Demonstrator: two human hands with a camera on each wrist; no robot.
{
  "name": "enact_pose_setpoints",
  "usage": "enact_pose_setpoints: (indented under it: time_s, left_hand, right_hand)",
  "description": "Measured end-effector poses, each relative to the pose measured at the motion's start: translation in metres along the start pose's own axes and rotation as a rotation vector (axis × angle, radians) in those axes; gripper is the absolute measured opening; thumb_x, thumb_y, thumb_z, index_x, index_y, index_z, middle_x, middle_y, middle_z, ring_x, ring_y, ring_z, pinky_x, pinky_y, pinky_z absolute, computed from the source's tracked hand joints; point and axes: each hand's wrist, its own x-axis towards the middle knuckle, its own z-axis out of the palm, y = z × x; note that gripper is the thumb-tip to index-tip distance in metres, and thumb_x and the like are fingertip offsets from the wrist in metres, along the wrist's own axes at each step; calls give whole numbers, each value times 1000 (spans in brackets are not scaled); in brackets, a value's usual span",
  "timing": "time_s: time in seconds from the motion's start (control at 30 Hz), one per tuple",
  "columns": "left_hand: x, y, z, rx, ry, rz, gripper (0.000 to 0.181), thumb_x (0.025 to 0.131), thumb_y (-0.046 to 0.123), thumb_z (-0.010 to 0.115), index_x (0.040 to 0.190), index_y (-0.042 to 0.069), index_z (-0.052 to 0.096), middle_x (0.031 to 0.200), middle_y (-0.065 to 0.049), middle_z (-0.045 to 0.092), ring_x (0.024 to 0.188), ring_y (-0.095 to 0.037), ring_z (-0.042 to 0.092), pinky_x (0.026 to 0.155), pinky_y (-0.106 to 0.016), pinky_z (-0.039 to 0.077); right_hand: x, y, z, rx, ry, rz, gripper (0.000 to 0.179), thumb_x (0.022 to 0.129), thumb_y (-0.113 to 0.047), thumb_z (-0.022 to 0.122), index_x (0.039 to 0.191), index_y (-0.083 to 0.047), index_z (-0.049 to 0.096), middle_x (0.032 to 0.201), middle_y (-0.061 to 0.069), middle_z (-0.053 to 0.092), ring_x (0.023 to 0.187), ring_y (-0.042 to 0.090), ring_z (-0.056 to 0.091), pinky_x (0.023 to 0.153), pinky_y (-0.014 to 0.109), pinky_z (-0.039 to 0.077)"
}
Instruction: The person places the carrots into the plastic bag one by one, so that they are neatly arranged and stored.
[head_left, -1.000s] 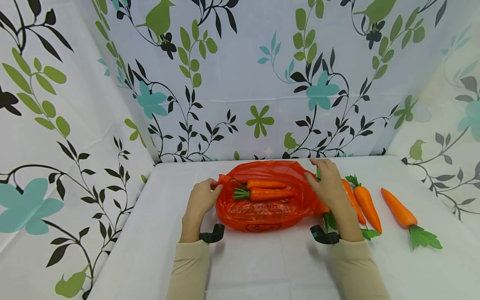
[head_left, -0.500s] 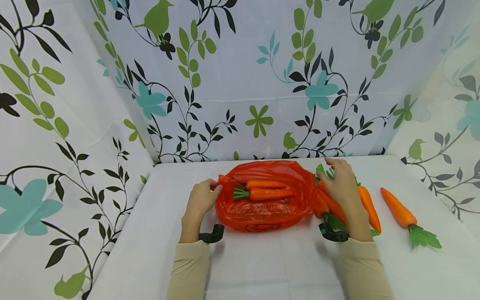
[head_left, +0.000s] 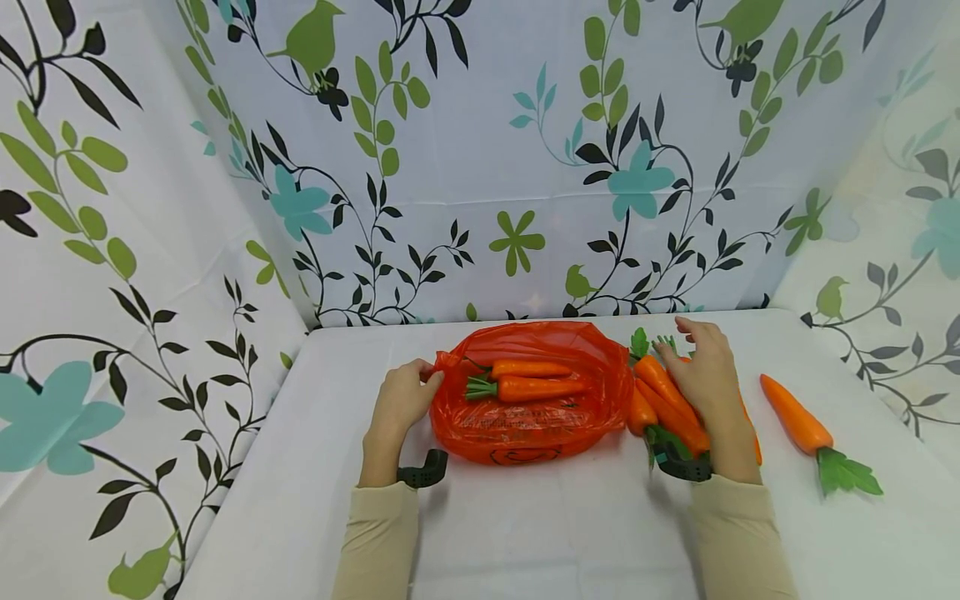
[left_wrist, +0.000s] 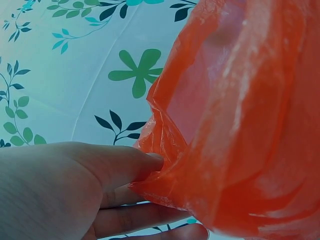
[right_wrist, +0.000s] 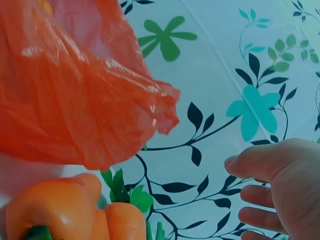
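Bright head view, soft shadows near the sleeves; dimmer, bluish wrist views, glare on the red bag.

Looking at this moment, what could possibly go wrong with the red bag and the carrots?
The left hand pinches the red bag at one side; the bag looks thin, so a hard pull might tear it.
Only that side is held, so the bag could tip and the two inner carrots might slide out.
The right hand is near the bunched carrots and may knock one rolling.
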Motion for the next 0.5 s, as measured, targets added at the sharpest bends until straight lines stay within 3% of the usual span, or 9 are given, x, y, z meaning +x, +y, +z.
enact_pose_setpoints:
  time_s: [0.27, 0.5]
  left_hand:
    - [1, 1, 0, 1, -8, -2, 34, 101, 28, 56, 120, 2, 66, 112, -15, 72, 95, -27, 65, 88, -45, 59]
    - [1, 0, 0, 6, -8, -3, 35, 101, 29, 56, 120, 2, 66, 113, -15, 73, 96, -28, 65, 89, -45, 59]
  right_hand:
    - [0, 11, -7, -19, -59, 116, 57, 98, -25, 59, 147, 1, 44, 141, 28, 46, 126, 44, 44, 106, 63, 42]
    - [0, 22, -7, -18, -82, 160, 59, 100, -28, 56, 148, 3, 41, 142, 30, 44, 126, 46, 43, 106, 64, 40]
